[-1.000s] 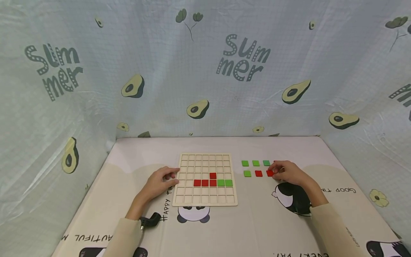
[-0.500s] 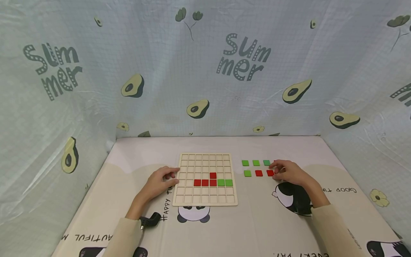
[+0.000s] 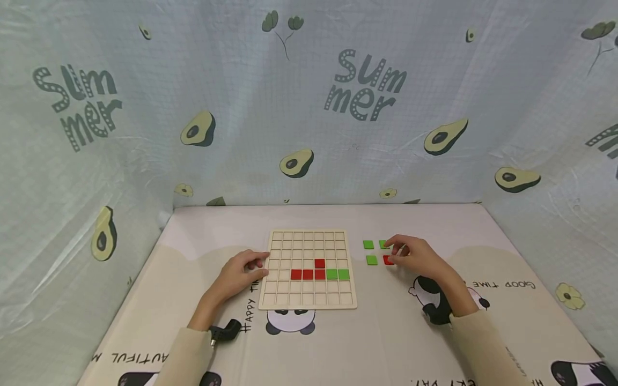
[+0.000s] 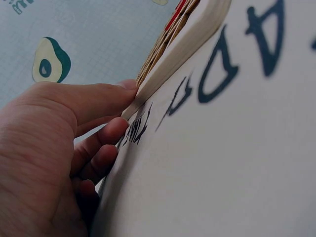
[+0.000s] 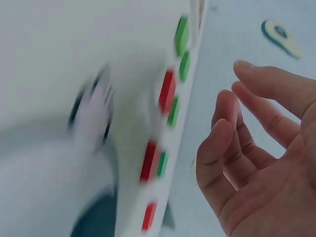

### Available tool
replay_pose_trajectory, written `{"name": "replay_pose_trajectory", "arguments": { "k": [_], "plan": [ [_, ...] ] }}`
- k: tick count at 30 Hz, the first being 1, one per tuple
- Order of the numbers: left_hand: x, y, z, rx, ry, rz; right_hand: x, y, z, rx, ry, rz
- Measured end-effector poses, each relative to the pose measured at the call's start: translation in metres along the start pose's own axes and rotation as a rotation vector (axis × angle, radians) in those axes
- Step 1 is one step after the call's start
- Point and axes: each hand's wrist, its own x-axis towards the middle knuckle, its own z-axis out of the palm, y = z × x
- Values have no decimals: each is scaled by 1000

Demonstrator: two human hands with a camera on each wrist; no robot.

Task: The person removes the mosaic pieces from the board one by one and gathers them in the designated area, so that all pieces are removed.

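A light wooden grid board [image 3: 289,297] lies on the table, with red tiles [image 3: 308,274] and green tiles [image 3: 343,274] set in some squares. My left hand [image 3: 240,274] touches the board's left edge with thumb and fingertips, close up in the left wrist view. My right hand [image 3: 419,259] hovers over the loose tiles right of the board, fingertips near a loose red tile [image 3: 387,260]. From the right wrist view, this hand [image 5: 266,143] has bent, spread fingers and nothing between them. The hand hides several of the loose tiles in the head view.
Loose green tiles [image 3: 368,245] lie in rows right of the board; more red tiles [image 5: 150,160] show in the right wrist view. The tablecloth [image 3: 381,338] bears panda prints and lettering. Printed curtains [image 3: 241,161] hang behind and at both sides.
My right hand has moved left along the loose tiles and now covers ones that showed before. The left hand and the tiles on the board stay put.
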Motion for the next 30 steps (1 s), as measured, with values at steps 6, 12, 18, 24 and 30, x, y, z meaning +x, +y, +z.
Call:
{"name": "replay_pose_trajectory", "arguments": {
  "k": [6,12,18,24,30],
  "plan": [
    [0,-1,0,-9,2,2,16,-28,26,12,4,-38],
    [0,-1,0,8,6,-5,32,-56,50,22,-5,-69],
    [0,0,0,19,0,-21,47,-76,72,34,-27,-116],
    [0,1,-1,17,-6,-28,59,-87,91,41,-57,-129],
    [0,0,-1,18,-6,-19,65,-92,100,39,-86,-99]
  ]
}}
